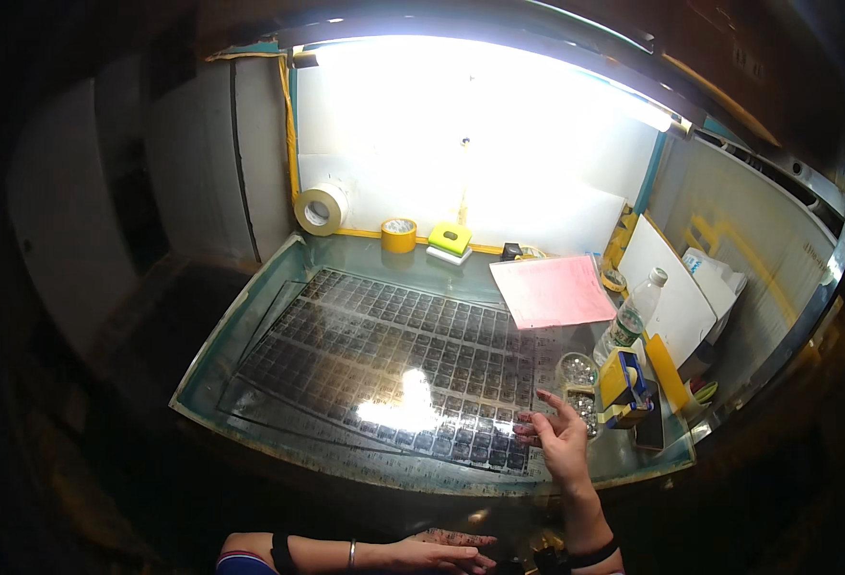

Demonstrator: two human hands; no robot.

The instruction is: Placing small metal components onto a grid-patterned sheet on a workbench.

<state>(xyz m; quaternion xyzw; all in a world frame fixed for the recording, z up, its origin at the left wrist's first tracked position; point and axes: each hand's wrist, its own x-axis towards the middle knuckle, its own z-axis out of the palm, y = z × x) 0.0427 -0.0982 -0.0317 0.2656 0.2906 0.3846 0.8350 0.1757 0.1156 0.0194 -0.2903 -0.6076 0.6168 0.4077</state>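
Note:
My right hand is raised over the right front corner of a clear sheet printed with a grid of dark squares. Its fingers are spread and dark smudges show on the tips; nothing is visible in it. Just beyond those fingers stand clear round containers, next to a blue and yellow tape dispenser. In front of the table's near edge, my left hand lies low with its fingers stretched out to the right. It appears to hold nothing, and its skin looks smudged too.
The glass-topped table carries a wide tape roll, a yellow tape roll, a green and white block and a pink sheet. A clear bottle stands at right. A lit tube glares above.

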